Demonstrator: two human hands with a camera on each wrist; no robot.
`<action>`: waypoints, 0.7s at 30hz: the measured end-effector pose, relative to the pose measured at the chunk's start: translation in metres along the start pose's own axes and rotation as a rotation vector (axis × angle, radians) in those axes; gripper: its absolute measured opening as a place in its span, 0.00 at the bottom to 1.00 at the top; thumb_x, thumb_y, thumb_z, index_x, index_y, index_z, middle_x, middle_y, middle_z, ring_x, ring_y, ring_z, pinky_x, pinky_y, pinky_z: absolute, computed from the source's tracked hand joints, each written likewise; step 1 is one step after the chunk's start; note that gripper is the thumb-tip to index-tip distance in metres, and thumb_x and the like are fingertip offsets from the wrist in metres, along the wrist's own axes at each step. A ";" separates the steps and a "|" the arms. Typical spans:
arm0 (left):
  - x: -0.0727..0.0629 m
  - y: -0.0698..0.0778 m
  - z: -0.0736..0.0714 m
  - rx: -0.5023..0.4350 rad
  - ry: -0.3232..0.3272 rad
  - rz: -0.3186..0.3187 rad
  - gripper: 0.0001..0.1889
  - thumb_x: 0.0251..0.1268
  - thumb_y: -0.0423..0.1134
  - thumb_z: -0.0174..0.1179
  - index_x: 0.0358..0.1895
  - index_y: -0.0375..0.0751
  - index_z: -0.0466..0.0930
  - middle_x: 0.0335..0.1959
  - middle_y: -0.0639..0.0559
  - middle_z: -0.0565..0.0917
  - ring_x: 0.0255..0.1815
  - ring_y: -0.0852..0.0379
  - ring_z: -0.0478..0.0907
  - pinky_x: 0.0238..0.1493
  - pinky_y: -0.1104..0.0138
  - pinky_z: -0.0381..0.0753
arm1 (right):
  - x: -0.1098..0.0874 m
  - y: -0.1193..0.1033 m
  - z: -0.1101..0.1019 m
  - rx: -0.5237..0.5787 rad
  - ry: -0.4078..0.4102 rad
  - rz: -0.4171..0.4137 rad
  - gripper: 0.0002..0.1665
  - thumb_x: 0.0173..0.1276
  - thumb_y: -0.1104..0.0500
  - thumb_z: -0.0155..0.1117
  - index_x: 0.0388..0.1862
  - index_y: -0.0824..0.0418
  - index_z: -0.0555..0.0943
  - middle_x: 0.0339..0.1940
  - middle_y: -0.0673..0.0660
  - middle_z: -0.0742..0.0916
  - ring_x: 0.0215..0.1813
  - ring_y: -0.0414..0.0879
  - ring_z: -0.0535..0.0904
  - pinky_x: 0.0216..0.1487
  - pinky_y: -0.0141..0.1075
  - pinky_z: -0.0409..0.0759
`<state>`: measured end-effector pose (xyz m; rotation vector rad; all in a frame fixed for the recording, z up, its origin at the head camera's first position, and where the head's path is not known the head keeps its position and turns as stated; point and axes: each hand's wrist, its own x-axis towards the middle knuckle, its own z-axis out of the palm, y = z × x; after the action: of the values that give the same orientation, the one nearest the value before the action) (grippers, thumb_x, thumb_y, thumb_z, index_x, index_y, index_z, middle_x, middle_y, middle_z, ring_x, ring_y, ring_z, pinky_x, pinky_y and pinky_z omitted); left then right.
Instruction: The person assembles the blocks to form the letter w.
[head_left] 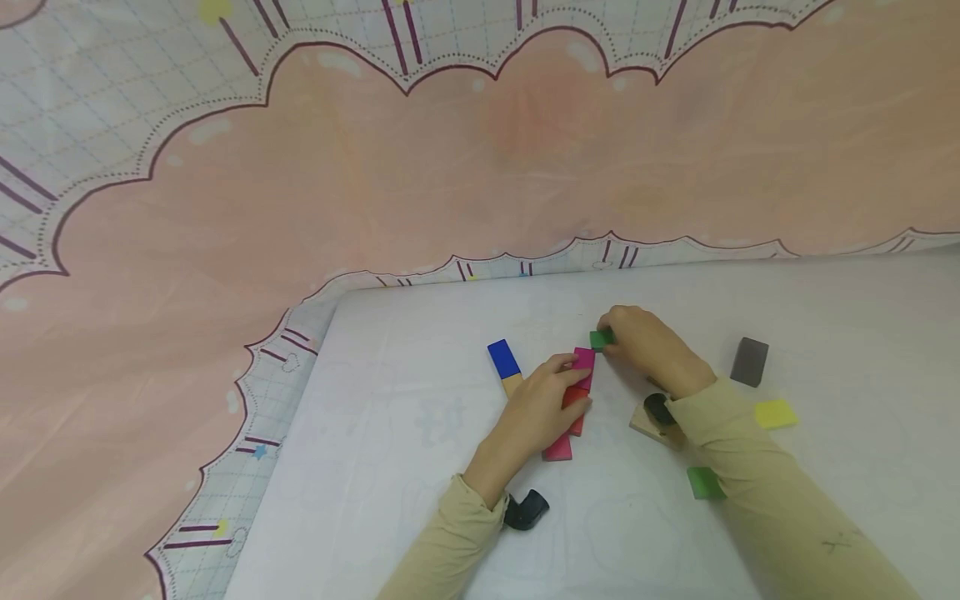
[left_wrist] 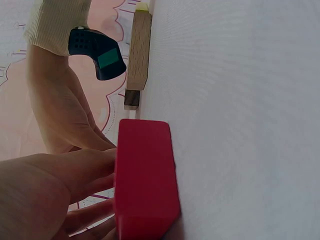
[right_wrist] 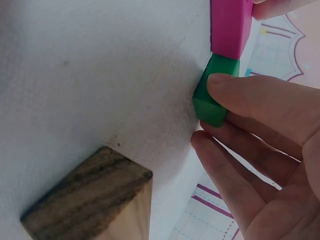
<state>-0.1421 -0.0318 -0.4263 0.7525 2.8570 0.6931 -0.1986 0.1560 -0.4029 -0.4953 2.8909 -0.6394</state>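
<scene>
On the white table a pink block, a red block and a darker pink block lie in a row. My left hand rests over this row, its fingers fairly straight and touching the blocks from above. In the left wrist view, a crimson block fills the foreground beside the left fingers. At the row's far end, my right hand pinches a small green block between thumb and fingers. The right wrist view has that green block against the end of the pink block.
Left of the row, a blue block meets a tan block. To the right are a dark brown block, a yellow block, another green block and a wooden block partly under the right wrist. A patterned cloth hangs behind.
</scene>
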 end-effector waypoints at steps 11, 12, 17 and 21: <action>0.000 0.000 0.001 0.003 0.006 0.005 0.24 0.68 0.46 0.64 0.65 0.46 0.78 0.70 0.51 0.73 0.69 0.55 0.72 0.62 0.66 0.78 | -0.003 -0.001 -0.002 0.025 -0.003 0.003 0.17 0.65 0.70 0.66 0.51 0.76 0.81 0.50 0.69 0.85 0.53 0.61 0.81 0.60 0.54 0.79; 0.000 0.000 0.001 0.004 0.007 0.006 0.24 0.68 0.46 0.64 0.65 0.46 0.78 0.70 0.51 0.73 0.69 0.55 0.72 0.62 0.66 0.77 | -0.003 -0.001 -0.002 0.026 -0.003 0.003 0.17 0.65 0.70 0.66 0.51 0.76 0.81 0.50 0.69 0.85 0.53 0.62 0.81 0.60 0.54 0.79; 0.001 0.000 0.001 0.006 0.002 0.004 0.24 0.68 0.46 0.64 0.65 0.46 0.78 0.70 0.51 0.73 0.69 0.54 0.72 0.62 0.66 0.77 | -0.004 -0.002 -0.002 0.032 -0.009 0.011 0.18 0.65 0.69 0.66 0.53 0.76 0.80 0.51 0.69 0.85 0.54 0.61 0.81 0.61 0.54 0.78; 0.001 0.000 0.001 0.005 0.002 0.005 0.24 0.68 0.46 0.64 0.65 0.45 0.78 0.69 0.50 0.73 0.69 0.54 0.72 0.62 0.66 0.78 | -0.004 -0.002 -0.002 0.033 -0.007 0.006 0.17 0.66 0.69 0.66 0.52 0.76 0.80 0.50 0.69 0.85 0.53 0.61 0.81 0.61 0.54 0.78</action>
<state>-0.1427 -0.0313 -0.4274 0.7596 2.8609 0.6887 -0.1947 0.1562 -0.4000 -0.4837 2.8692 -0.6818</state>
